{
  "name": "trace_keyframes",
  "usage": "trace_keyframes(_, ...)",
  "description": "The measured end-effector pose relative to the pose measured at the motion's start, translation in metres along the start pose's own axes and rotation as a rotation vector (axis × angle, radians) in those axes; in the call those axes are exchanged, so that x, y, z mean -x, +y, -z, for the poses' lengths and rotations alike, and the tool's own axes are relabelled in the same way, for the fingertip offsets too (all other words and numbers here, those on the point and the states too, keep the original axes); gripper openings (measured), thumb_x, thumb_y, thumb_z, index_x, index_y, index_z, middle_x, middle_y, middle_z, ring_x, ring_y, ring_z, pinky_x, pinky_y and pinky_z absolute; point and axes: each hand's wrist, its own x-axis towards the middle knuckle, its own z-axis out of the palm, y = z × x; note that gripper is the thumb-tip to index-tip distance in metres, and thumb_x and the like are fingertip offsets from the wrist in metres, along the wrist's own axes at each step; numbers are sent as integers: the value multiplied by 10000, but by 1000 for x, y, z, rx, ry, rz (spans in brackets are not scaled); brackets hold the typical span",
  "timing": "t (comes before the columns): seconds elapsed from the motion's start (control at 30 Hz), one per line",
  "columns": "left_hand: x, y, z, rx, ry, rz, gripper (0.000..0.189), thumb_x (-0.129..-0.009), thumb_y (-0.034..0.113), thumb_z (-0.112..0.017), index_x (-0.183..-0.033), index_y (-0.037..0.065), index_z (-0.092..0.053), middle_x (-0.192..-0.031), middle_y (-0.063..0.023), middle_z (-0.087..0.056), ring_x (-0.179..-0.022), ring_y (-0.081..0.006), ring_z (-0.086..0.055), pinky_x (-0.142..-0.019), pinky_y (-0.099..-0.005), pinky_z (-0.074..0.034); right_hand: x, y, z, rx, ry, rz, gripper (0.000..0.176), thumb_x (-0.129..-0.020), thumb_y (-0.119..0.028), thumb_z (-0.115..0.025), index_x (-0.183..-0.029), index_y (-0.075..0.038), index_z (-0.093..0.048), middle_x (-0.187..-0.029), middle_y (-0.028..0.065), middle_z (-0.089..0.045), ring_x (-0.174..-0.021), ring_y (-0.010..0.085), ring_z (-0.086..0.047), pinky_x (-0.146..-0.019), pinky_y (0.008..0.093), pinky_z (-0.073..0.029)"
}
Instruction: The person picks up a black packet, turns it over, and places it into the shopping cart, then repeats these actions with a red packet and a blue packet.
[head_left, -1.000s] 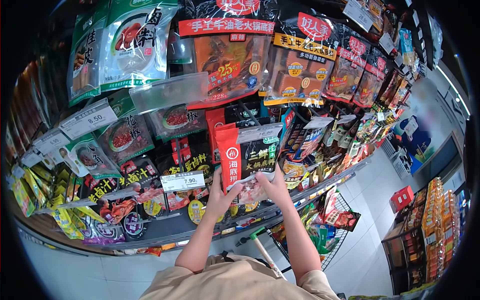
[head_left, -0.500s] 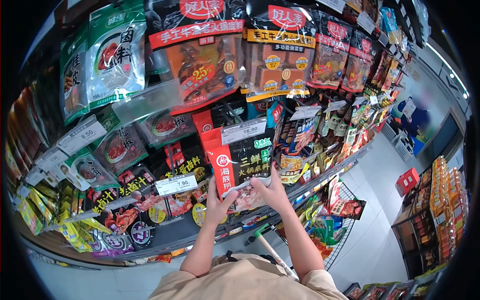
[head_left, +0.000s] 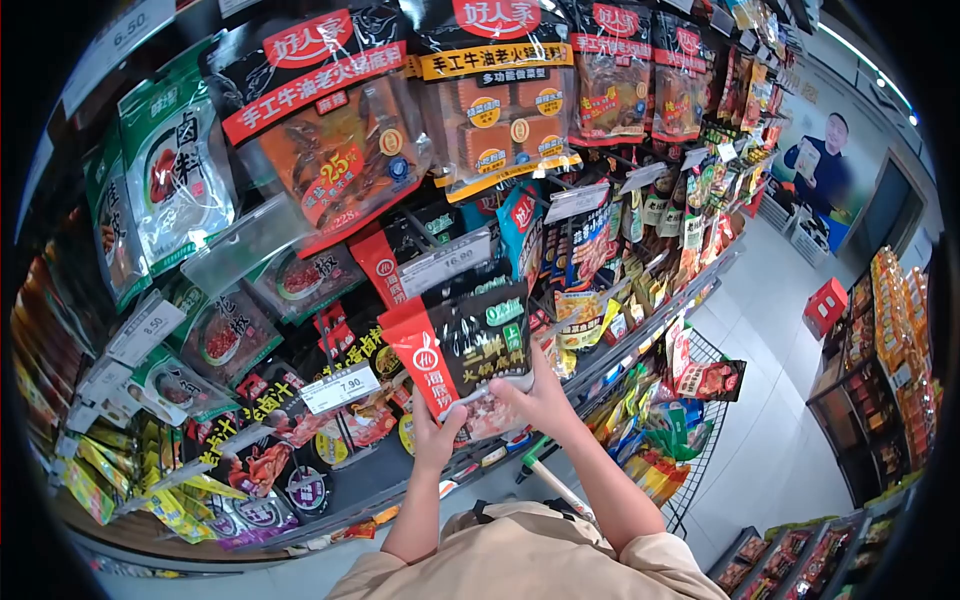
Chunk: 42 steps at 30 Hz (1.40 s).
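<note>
A black-and-red packet of hotpot soup base [head_left: 465, 365] is held up before the shelf, its printed front facing me and tilted slightly. My left hand [head_left: 435, 440] grips its lower left corner, thumb on the front. On the lower right side my right hand [head_left: 540, 400] is closed too, thumb across the front; both hands' other fingers are mostly hidden behind the packet. A shelf price tag [head_left: 445, 265] reading 16.90 sits just above the packet. Behind that tag hangs a similar red-and-black packet [head_left: 378, 265].
Large hotpot seasoning bags [head_left: 325, 150] hang above on hooks. Another price tag [head_left: 338, 388] juts out at left. A wire cart [head_left: 690, 480] holding colourful packets stands right of me, its green-ended handle [head_left: 535, 460] by my body. Stacked goods [head_left: 895, 350] line the far right.
The packet has come down clear of the 16.90 tag that overlapped its top edge, and it leans a little more. My view has turned slightly; both hands keep their hold.
</note>
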Motion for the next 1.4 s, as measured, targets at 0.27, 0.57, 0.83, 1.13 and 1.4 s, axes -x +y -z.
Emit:
trace_keyframes(0.27, 77, -29, 44, -52, -89, 227, 740, -843, 99, -743, -1463, 9, -350, -1304, -74, -551, -1155, -169, -558, -997, -334, -446, 57, 4, 20, 34, -230, -116, 1060, -789, -325, -849, -1496, 77, -170, -1453, 226, -421, -1348, 254, -430, -1146, 373, -322)
trace_keyframes(0.57, 86, -57, 27, 55, -385, 616, 689, -838, 49, -735, -1439, -4, -400, -1341, -110, -568, -1210, -219, -561, -1039, -373, -435, 109, 42, 51, -307, 104, -265, 885, -805, -343, -824, -1430, 38, -326, -1381, 176, -504, -1263, 202, -486, -1076, 342, -385)
trace_keyframes(0.83, 42, -113, -33, -269, -915, 718, 712, -771, 16, -788, -1404, 18, -462, -1359, -92, -564, -1241, -194, -535, -1037, -360, -441, 158, 42, 101, -87, 455, -245, 605, -802, -162, -840, -1278, -30, -491, -1106, 75, -657, -1051, 126, -596, -937, 328, -486)
trace_keyframes(1.13, -4, -127, -215, 210, -912, 488, 516, -687, -136, -575, -1186, -3, -573, -1229, -239, -612, -1200, -349, -585, -1062, -468, -454, 192, 66, 185, 196, 612, -25, 558, -795, -93, -818, -1255, -62, -505, -1179, 143, -630, -1091, 287, -641, -936, 387, -507)
trace_keyframes(1.4, -16, -160, -314, 53, -1062, 535, 163, -774, -79, -665, -933, -45, -680, -1104, -200, -682, -1090, -321, -646, -982, -441, -491, 213, 100, 268, 202, 733, -4, 540, -801, -167, -819, -1245, -80, -524, -1178, 134, -630, -1086, 327, -625, -927, 405, -509)
